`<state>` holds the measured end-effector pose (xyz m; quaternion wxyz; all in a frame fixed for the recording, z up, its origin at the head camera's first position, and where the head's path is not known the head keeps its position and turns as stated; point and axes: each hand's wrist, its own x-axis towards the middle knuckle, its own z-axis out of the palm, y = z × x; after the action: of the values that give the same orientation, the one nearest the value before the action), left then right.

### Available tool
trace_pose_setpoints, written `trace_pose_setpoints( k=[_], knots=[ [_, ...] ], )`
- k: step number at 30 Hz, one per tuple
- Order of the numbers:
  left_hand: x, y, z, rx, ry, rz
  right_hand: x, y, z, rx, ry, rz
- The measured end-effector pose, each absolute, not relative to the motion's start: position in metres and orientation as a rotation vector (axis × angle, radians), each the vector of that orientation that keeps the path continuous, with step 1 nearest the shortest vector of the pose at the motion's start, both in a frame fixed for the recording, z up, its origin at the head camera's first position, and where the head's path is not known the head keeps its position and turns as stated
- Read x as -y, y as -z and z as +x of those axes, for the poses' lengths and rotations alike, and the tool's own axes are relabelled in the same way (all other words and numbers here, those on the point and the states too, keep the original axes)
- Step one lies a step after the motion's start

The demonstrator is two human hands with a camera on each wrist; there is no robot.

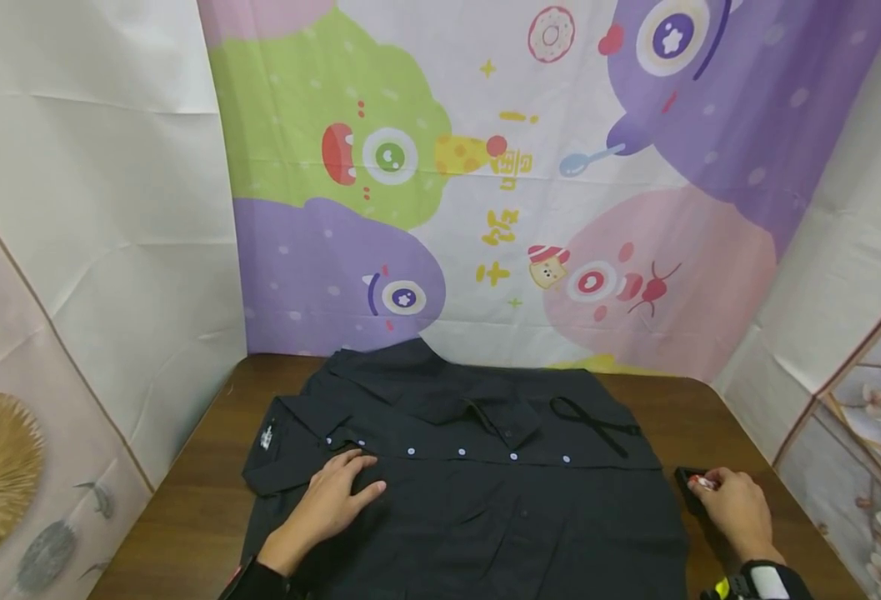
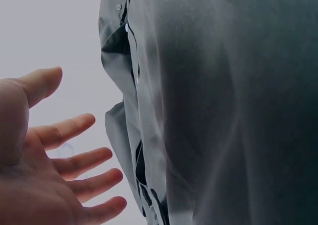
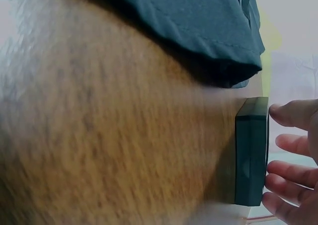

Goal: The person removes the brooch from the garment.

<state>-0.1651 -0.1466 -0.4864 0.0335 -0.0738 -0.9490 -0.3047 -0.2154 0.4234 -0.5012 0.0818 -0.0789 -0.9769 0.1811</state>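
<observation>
A black short-sleeved shirt (image 1: 590, 517) with a row of pale buttons lies spread over the table. My left hand (image 1: 335, 493) is over its left part, near the button row. The left wrist view shows that hand (image 2: 54, 160) with spread fingers, holding nothing, beside the shirt (image 2: 208, 111). To the right of the shirt, my right hand (image 1: 740, 510) is at a small black box (image 1: 686, 483). Something small, red and white (image 1: 704, 482), shows by its fingertips. In the right wrist view the loosely bent fingers (image 3: 290, 173) reach the box's (image 3: 250, 158) upper edge; their tips are partly hidden.
The brown wooden table (image 1: 192, 492) shows on both sides of the shirt. A black cord (image 1: 593, 425) lies on the shirt's upper right. Behind the table hangs a cartoon-printed cloth (image 1: 485, 325), with white sheets (image 1: 110, 208) at the sides.
</observation>
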Motion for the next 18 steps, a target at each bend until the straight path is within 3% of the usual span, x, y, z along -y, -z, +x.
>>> trace_pose_setpoints(
  k=[18],
  knots=[
    [0.1459,0.4838,-0.1648,2.917,0.89,-0.239,-0.42,0.4926,-0.2194,2.945,-0.545,-0.182]
  ],
)
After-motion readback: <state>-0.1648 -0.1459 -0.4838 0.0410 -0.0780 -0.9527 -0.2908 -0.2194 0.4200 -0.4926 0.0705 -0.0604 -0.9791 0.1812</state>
